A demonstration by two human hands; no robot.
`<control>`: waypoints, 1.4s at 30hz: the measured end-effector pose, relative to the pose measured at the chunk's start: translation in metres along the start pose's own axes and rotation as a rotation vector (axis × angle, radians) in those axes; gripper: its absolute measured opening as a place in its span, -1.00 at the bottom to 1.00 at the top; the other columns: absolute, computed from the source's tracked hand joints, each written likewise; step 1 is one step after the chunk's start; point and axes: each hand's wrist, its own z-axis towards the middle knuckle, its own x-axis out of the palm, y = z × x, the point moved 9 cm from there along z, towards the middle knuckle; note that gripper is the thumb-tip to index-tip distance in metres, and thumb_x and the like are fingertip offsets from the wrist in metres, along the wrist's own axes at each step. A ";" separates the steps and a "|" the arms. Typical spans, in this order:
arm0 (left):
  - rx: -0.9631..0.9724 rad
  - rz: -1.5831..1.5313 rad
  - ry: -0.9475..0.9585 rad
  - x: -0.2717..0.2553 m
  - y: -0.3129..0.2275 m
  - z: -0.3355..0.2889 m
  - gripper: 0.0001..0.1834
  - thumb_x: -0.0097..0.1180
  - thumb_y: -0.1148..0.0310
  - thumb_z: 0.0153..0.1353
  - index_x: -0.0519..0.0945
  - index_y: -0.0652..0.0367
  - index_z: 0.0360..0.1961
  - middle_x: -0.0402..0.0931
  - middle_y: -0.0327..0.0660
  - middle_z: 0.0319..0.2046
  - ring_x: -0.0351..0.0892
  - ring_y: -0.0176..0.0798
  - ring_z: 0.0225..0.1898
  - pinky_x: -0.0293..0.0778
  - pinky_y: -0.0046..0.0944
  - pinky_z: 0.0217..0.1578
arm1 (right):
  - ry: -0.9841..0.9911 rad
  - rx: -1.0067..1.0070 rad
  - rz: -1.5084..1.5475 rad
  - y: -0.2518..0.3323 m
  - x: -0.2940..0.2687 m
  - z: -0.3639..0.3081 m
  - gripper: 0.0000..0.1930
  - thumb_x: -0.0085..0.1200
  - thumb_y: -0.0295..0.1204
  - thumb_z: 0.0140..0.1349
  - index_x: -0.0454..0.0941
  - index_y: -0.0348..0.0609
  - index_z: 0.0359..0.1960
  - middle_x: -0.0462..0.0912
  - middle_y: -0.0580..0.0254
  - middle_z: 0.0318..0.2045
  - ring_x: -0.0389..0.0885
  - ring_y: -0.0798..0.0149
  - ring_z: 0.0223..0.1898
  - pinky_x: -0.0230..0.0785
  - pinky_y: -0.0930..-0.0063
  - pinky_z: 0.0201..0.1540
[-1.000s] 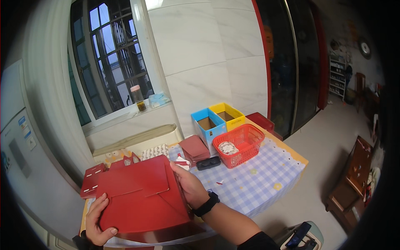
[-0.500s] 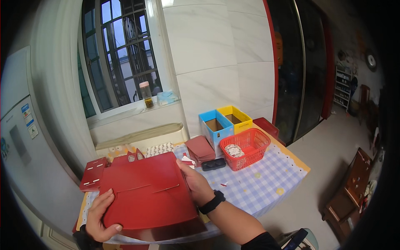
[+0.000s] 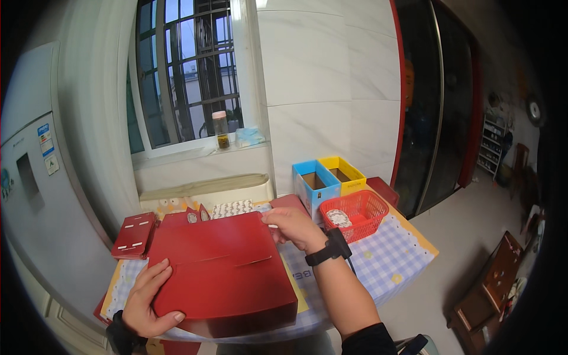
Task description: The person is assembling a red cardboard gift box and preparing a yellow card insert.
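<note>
A large red box [image 3: 216, 272] with two slits in its top lies in front of me on the table. My left hand [image 3: 148, 299] grips its near left side, with the fingers over the top and the thumb along the front. At the far right corner my right hand [image 3: 294, 228] is closed, fingers bent and pressed together. A small whitish bit shows by those fingertips, too hidden to name. Behind that hand lie dark red folded cards [image 3: 290, 203], partly covered. A white patterned sheet [image 3: 232, 208] sits behind the box.
To the right stand a red plastic basket [image 3: 367, 228] with a roll of white stickers [image 3: 339, 219], a blue box [image 3: 313, 192] and a yellow box [image 3: 346, 174]. Red packs [image 3: 134, 234] lie at the left. A checked cloth [image 3: 384, 254] covers the table; a fridge [image 3: 35, 160] stands left.
My right hand has left the box's right edge, moved up to its far corner and closed there. The left hand stays on the box. The whole view has shifted a little.
</note>
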 end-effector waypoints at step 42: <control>-0.076 -0.064 0.074 0.007 0.014 0.001 -0.03 0.39 0.01 -0.15 0.24 0.32 0.21 -0.12 0.48 0.30 -0.10 0.40 0.37 -0.03 0.07 0.30 | -0.111 -0.035 0.181 -0.010 0.008 0.022 -0.80 -0.04 -0.33 0.26 0.54 -0.20 -0.39 0.48 0.38 -0.67 0.27 0.54 -0.77 -0.03 0.59 -0.73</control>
